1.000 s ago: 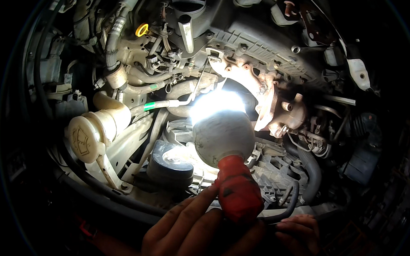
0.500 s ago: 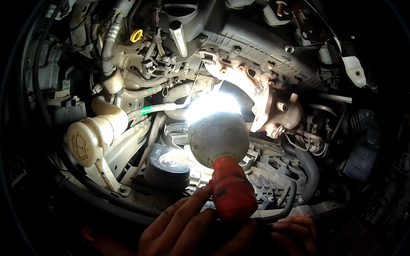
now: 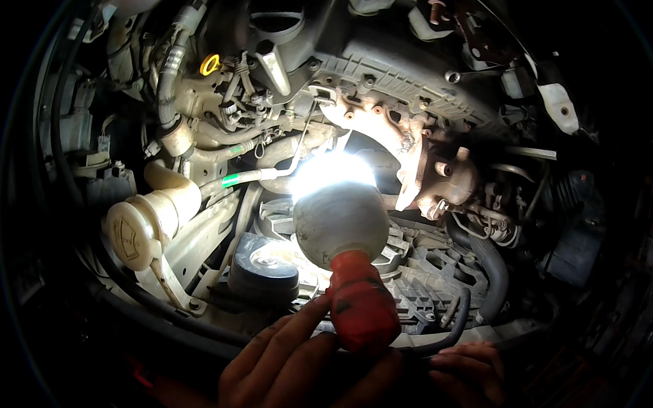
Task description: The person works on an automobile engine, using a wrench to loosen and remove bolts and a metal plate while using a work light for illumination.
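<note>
My left hand (image 3: pixel 282 364) is at the lower middle, its fingers and thumb closed around the lower end of a lit bulb lamp (image 3: pixel 341 221). The lamp has a smudged, rounded white body and a red base (image 3: pixel 364 303) with dark marks; its glowing top tilts away from me into a car's engine bay. Beyond it, a rusty exhaust manifold (image 3: pixel 404 147) catches the light. My right hand (image 3: pixel 469 372) is low on the right, by the front edge of the bay, its fingers bent and close together. Shadow hides the palm and anything in it.
A cream filler neck with a round cap (image 3: pixel 128 236) stands on the left, with a black round horn-like part (image 3: pixel 264 267) right of it. Hoses and a silver pipe (image 3: pixel 168 84) run at the back left. A black hose (image 3: pixel 491 270) bends down on the right; a yellow dipstick ring (image 3: pixel 210 64) shows behind.
The view has shifted slightly, moving most of the engine bay a little leftward. The lamp also sits slightly farther left in view, with my left hand still on it. My right hand has barely moved.
</note>
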A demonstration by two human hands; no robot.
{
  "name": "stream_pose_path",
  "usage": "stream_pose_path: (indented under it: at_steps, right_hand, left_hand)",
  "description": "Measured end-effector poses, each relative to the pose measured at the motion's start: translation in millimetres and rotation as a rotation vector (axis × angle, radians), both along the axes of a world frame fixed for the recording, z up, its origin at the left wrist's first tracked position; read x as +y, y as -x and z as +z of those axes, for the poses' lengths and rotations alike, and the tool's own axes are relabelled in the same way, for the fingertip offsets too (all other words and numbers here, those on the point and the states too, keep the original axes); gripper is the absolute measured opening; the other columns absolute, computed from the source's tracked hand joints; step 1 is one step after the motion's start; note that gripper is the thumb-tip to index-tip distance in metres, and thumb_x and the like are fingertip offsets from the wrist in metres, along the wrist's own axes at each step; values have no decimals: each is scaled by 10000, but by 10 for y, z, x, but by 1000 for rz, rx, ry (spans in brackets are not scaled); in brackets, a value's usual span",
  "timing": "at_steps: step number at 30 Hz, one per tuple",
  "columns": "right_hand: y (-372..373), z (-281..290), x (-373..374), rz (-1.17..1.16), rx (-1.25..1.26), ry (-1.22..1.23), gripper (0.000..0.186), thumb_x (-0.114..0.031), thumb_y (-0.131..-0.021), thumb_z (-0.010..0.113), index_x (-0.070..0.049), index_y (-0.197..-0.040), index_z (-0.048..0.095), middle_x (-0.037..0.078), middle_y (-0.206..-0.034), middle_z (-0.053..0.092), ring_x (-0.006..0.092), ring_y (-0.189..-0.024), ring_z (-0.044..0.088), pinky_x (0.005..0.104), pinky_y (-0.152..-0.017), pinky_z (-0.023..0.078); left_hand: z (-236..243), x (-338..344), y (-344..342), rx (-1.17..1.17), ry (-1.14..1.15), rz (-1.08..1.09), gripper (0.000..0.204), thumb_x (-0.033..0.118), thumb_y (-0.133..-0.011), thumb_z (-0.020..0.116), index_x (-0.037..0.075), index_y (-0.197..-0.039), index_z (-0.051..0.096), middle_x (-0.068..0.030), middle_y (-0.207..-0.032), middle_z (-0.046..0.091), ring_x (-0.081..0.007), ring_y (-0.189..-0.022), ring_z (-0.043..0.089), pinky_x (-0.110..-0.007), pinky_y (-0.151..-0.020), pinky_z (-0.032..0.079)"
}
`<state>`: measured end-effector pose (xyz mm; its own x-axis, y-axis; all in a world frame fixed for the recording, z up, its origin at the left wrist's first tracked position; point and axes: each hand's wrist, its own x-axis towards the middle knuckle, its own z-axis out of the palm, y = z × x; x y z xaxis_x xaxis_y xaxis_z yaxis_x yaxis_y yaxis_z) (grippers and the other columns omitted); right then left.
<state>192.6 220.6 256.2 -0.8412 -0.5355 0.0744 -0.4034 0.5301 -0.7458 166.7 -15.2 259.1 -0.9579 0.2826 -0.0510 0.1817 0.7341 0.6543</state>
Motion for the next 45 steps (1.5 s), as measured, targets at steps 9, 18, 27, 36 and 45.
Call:
stream_pose_path:
  at_steps: [9,18,27,36,45]
  right_hand:
    - [20,-60,36,-32,86,76,257,16,-718,575,81,-947,672,193,-928,661,326,-799,633,395,-673,524]
    - [25,-56,75,-32,120,81,313,-9,-671,575,83,-953,674,186,-951,658,318,-820,635,390,-690,526]
    - [18,-59,53,-39,113,76,311,9,-658,605,60,-956,679,167,-957,657,301,-822,632,375,-678,520]
    - [28,-47,34,-51,124,75,282,44,-660,615,60,-933,680,158,-940,658,291,-812,631,363,-665,519]
    - [9,-17,5,-79,141,91,225,57,-700,601,60,-911,681,157,-911,660,296,-787,632,360,-654,527]
  left_hand:
    - [22,-20,22,64,-83,-111,343,183,-677,754,98,-1007,713,-166,-959,657,-379,-948,669,-400,-761,549]
    - [76,-16,59,54,-157,-172,404,111,-641,765,110,-1040,703,-170,-1046,651,-390,-1032,650,-403,-824,544]
    - [82,-31,7,83,-171,-166,425,108,-636,798,135,-1050,704,-162,-1056,630,-410,-1044,639,-425,-835,546]
    - [113,-40,23,45,-170,-187,453,129,-612,802,116,-1052,698,-173,-1078,630,-404,-1033,642,-428,-837,544]
    - [102,-23,-28,43,-195,-226,497,193,-589,773,83,-1067,693,-148,-1003,647,-387,-984,653,-416,-804,544]
